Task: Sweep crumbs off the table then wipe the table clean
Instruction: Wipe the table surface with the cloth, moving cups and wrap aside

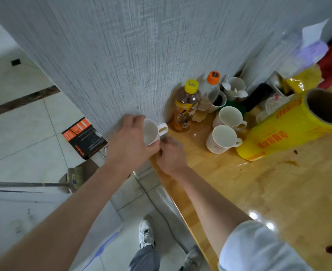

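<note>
Tilting white mug (151,132) in left hand (130,141) grip; right hand (171,157) blurred, grip unclear; yellow roll (290,130) print unreadable.

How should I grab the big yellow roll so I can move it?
Take the yellow roll round its middle, coming down from above. It lies tilted on the wooden table, its open cardboard end up and to the right, so the rounded side is free. It looks wide, so two hands may help.
</note>
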`<state>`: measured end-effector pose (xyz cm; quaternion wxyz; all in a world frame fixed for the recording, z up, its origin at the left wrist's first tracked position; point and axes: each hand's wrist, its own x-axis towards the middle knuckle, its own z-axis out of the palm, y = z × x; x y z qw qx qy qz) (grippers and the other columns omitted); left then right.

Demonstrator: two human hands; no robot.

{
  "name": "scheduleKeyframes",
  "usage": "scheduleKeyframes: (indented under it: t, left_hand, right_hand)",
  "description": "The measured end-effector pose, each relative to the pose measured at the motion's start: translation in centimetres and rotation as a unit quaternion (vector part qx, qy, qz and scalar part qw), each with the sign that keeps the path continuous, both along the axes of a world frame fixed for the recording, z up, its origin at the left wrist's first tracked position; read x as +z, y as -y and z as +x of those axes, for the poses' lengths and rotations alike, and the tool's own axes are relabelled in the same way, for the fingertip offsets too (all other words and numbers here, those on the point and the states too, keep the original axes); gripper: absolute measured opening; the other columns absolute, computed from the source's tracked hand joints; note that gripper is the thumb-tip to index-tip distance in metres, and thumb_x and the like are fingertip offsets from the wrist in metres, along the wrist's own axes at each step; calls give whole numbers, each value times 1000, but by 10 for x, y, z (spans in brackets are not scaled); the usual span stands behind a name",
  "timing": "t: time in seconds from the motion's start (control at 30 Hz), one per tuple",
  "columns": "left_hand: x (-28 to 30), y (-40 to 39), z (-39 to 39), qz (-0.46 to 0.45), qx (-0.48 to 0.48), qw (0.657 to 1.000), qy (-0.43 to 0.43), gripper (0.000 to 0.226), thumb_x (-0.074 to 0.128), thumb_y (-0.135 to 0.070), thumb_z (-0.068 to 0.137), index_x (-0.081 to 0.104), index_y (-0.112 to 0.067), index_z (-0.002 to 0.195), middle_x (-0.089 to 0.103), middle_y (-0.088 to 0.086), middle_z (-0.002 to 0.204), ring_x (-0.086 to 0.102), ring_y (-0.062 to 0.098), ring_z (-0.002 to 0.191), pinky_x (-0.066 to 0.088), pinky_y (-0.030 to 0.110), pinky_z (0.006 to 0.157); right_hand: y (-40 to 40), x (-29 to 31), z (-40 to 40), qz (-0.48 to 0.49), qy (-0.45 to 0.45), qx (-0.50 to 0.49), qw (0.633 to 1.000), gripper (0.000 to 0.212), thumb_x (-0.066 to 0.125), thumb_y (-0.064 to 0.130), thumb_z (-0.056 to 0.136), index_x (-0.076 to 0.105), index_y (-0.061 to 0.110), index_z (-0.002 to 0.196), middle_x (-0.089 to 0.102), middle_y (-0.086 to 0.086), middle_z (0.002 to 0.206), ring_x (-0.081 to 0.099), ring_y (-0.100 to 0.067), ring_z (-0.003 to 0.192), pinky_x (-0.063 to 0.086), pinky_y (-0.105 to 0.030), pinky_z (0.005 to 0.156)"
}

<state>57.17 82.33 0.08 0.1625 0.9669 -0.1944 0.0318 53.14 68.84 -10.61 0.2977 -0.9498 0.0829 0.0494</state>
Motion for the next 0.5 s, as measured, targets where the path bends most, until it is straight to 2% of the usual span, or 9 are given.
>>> scheduleKeyframes:
  t: [0.07,0.13,0.2,0.3,0.4,0.5]
  left_hand:
    - [-1,10,3,21,-8,1000,-4,64,71,-53,69,59,-15,119,53,6,112,60,28,95,54,40,70]
    - [-6,22,3,41,-27,999,-12,66,72,-54,70,59,-15,121,54,5,113,58,27,101,52,40,71]
    - [-14,31,-1,44,-42,997,-43,69,72,-57,72,56,-16,126,55,4,117,54,26,110,53,42,79]
    - [-25,40,-4,61,-47,995,-59,74,70,-58,77,51,-16,134,54,3,123,51,25,114,52,42,83]
    - [-34,47,-2,72,-38,996,-44,74,71,-53,78,50,-14,137,55,7,124,49,29,116,52,43,85]
    - [-44,55,0,75,-44,996,-33,77,75,-49,77,50,-9,138,57,13,124,51,33,116,50,46,89]
  right_hand:
    - [3,9,-18,28,-15,61,998,28,52,19,93,70,17,114,61,-3,133,53,-24,124,46,-36,89]
    - [27,10,-51,40,-44,85,995,24,53,26,93,73,24,105,65,6,127,57,-16,118,50,-33,84]
    - [65,9,-85,40,-51,20,998,17,56,27,93,74,25,96,68,8,119,61,-15,109,52,-34,81]
    - [108,4,-113,12,-15,-124,992,11,59,18,94,70,16,93,66,-2,106,63,-25,97,51,-35,77]
    - [91,-1,-100,-33,1,-148,988,20,55,15,96,69,13,110,62,-9,124,58,-28,113,48,-35,90]
    - [63,-2,-99,24,-6,-65,998,27,52,25,97,69,22,118,57,-1,138,53,-18,126,46,-33,98]
